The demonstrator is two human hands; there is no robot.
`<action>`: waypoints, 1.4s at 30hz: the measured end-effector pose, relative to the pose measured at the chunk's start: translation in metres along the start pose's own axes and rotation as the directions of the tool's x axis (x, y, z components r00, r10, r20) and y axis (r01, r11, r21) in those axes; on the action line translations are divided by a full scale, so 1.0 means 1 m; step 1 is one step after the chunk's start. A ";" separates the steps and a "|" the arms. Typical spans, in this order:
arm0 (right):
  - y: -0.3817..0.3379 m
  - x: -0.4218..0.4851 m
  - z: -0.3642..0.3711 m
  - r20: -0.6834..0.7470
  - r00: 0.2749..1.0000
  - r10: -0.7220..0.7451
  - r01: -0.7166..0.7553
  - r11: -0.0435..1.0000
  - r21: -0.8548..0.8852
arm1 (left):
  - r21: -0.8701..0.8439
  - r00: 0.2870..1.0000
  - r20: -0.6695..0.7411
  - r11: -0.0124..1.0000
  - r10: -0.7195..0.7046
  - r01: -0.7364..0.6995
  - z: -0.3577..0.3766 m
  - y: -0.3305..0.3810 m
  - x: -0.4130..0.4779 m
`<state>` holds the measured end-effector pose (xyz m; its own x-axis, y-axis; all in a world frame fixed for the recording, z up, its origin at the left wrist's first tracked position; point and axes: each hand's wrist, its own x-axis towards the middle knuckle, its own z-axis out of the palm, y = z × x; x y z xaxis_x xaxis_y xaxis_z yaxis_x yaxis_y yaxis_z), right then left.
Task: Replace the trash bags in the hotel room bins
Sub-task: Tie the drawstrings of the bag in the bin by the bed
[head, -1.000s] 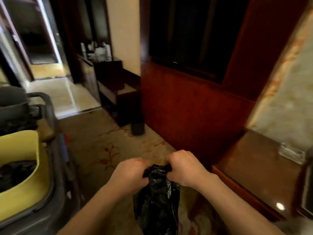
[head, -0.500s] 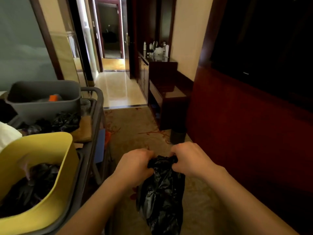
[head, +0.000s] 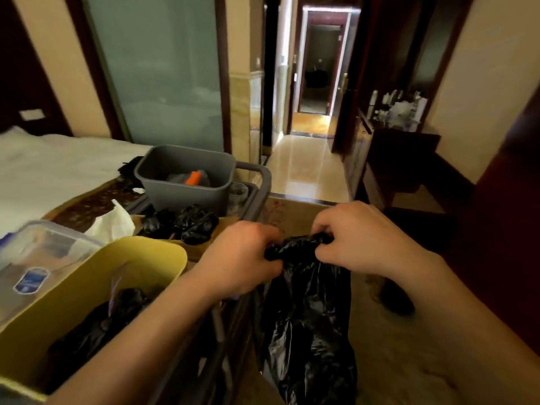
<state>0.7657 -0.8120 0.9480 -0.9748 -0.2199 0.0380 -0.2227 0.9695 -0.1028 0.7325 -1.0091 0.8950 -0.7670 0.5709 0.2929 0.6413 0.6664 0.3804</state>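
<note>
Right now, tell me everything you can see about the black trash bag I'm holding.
The black trash bag is thin, glossy, crinkled plastic. Its top is bunched into a tight neck, pinched between the left hand and the right hand, both closed on it. The body hangs down limp and wrinkled, in the air over the carpet, close beside the cart; whether it touches the cart cannot be told. Its lower end runs out of view. Its contents cannot be seen.

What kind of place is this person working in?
It looks like a hotel guest room being serviced. A bed with white linen stands at the left, a housekeeping cart carries bins and spare bags, and both hands grip the neck of a black trash bag.
</note>
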 end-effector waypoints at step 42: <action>-0.237 0.235 -0.052 -0.317 0.613 -0.724 0.789 0.584 0.192 | 0.180 0.583 -0.442 0.569 -0.682 0.802 -0.225 -0.101 -0.082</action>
<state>0.5903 -1.0877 1.0327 -0.4319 -0.8017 0.4131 -0.9016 0.3720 -0.2207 0.7251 -1.2310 1.0296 -0.8940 -0.3334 0.2993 -0.2462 0.9237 0.2935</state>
